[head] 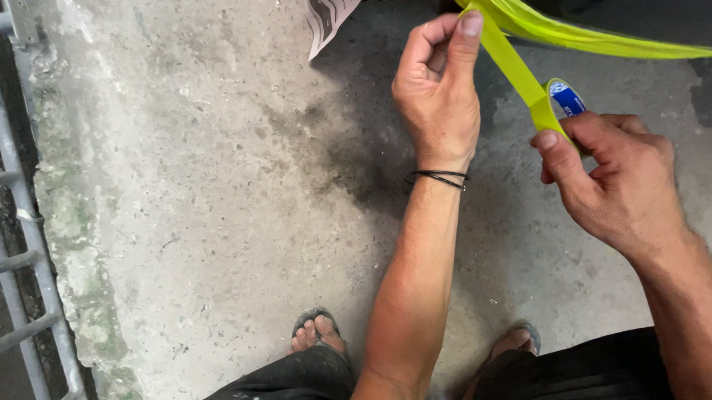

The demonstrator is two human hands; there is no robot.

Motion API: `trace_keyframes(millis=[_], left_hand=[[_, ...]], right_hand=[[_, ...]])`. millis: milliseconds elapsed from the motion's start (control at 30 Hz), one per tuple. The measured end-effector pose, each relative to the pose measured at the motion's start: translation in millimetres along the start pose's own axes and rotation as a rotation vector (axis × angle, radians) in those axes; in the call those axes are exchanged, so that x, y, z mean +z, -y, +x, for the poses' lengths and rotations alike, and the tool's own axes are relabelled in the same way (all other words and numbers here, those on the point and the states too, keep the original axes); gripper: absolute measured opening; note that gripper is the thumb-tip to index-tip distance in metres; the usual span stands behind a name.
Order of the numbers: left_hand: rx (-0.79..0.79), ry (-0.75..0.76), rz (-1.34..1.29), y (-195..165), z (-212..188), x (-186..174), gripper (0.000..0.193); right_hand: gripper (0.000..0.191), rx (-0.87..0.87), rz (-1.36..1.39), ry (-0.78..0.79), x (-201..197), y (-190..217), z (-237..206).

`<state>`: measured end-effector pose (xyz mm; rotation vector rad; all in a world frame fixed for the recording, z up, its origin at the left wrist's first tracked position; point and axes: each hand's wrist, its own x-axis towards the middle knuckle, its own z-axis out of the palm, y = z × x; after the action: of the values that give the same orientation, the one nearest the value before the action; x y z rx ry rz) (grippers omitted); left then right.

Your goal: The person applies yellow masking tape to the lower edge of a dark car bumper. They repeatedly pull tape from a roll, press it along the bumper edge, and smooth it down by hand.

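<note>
The person is drawing a strip off a roll of yellow tape (559,106), a step judged to be mid-pull. The right hand (608,175), at 3 o'clock in the view, has its fingers clamped on the roll. The left hand (439,91), at 12 o'clock, pinches the taut strip (513,60) between thumb and forefinger. Next, a steady pull seems called for, keeping the strip flat. The tape is bright yellow and glossy, its core blue inside. Bare concrete floor (214,189) lies below.
</note>
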<state>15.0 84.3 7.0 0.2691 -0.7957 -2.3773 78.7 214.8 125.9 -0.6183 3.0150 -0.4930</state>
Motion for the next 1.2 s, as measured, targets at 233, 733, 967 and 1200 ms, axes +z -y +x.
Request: trace_keyframes(millis=[233,733,967,1200], left_hand=[[0.061,-0.055,0.225,-1,6,3,0.028],[0.225,0.129,0.361,22,38,-38,0.040],[0.213,0.117,0.381,4,38,-31,0.055],[0.233,0.049,0.382,6,28,-20,0.059]], right_hand=[[0.026,-0.178,-0.090,-0.003,-2,-17,-8],[0.030,-0.254,-0.262,-0.104,10,-240,-89],[0.032,0.063,-0.223,-0.111,55,-311,-71],[0.031,0.148,-0.212,-0.073,61,-301,-57]])
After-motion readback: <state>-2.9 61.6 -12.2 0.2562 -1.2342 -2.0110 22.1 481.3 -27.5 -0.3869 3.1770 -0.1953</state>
